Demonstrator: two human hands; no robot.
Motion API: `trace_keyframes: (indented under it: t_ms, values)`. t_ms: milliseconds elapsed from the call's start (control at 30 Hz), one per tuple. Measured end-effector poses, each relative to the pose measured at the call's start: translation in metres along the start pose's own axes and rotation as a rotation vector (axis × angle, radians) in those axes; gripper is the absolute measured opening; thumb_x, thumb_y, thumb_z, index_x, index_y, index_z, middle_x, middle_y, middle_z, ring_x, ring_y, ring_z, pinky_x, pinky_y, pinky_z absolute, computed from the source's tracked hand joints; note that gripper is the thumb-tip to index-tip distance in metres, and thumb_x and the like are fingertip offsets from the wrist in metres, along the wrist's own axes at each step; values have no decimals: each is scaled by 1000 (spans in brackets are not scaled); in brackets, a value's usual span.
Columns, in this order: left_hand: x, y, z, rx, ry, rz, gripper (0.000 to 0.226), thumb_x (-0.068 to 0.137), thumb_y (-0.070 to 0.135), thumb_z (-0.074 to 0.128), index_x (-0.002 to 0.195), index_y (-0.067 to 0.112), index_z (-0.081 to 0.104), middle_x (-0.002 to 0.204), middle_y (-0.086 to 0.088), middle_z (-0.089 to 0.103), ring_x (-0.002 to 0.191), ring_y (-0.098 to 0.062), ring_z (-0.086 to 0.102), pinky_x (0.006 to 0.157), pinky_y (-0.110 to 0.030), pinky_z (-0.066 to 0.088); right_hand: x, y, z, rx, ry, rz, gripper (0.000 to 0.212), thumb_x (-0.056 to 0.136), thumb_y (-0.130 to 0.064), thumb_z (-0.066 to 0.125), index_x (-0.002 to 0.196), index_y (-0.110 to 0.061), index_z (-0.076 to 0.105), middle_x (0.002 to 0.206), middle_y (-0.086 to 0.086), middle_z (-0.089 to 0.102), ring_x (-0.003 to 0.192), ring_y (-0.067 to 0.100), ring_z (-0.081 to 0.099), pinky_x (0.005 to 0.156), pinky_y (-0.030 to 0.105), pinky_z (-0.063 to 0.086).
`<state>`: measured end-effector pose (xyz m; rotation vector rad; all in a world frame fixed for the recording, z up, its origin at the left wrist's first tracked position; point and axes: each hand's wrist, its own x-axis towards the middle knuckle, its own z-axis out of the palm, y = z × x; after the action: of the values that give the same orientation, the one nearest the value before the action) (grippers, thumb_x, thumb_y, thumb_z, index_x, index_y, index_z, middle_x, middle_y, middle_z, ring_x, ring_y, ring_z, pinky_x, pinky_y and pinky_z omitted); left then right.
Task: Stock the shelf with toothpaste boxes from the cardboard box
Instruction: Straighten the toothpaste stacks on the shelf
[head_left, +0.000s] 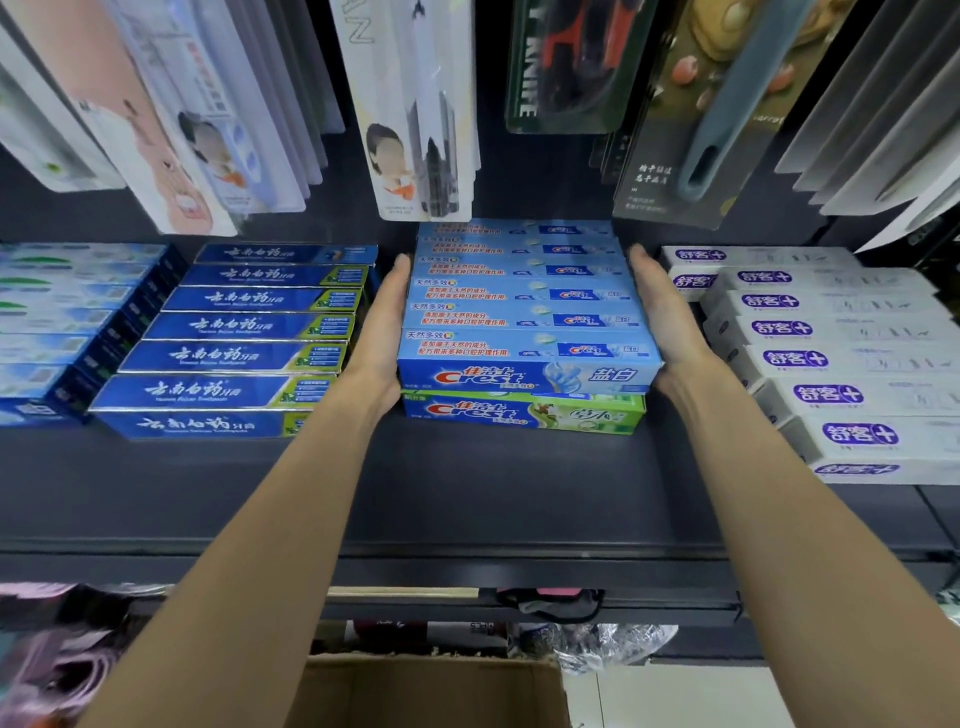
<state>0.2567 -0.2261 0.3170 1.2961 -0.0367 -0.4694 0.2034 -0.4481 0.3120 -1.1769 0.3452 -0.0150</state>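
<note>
Both hands press flat, fingers straight and together, left hand and right hand squeezing the ends of the light-blue Crest boxes atop a green Crest box on the shelf. Light, stiff, slick cartons; end pressure should keep them aligned.

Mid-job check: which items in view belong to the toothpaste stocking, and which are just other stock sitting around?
In the job:
- light blue Crest boxes, pressed between left hand and right hand
- green Crest box underneath
- cardboard box below
- dark shelf

Just there:
- dark blue toothpaste boxes
- white toothpaste boxes
- hanging toothbrush packs
</note>
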Motion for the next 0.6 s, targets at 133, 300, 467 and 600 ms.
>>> trace_keyframes:
  t_ms: [133, 300, 467, 600]
  values:
    - [-22, -3, -7, 30, 117, 110, 57, 97, 56, 23, 144, 27, 35, 142, 3, 48, 124, -12, 52, 101, -33, 43, -43, 6, 2, 108, 260, -243, 52, 95, -51, 36, 136, -21, 45, 134, -6, 55, 121, 6, 54, 106, 34, 40]
    - [-88, -44, -13, 140, 221, 295, 65, 92, 36, 52, 149, 30, 20, 154, 12, 27, 138, 1, 27, 104, -11, 29, -126, 60, -16, -661, 406, -446, 69, 89, -6, 61, 147, -21, 27, 139, -9, 43, 121, 7, 50, 104, 27, 40]
    - [-78, -66, -16, 673, 241, 292, 104, 77, 14, 76, 151, 27, 5, 153, 9, 30, 137, -1, 30, 109, -23, 28, -105, 74, -9, -1083, 449, -474, 85, 81, -20, 73, 149, -25, 23, 115, -3, 57, 85, 12, 56, 73, 29, 46]
    - [-64, -63, -2, 691, 274, 299, 96, 78, 12, 75, 150, 20, 12, 127, 12, 51, 106, 8, 51, 83, -3, 42, -89, 63, -13, -1231, 510, -423, 75, 84, -29, 69, 147, -29, 28, 94, 4, 65, 75, 19, 56, 64, 29, 34]
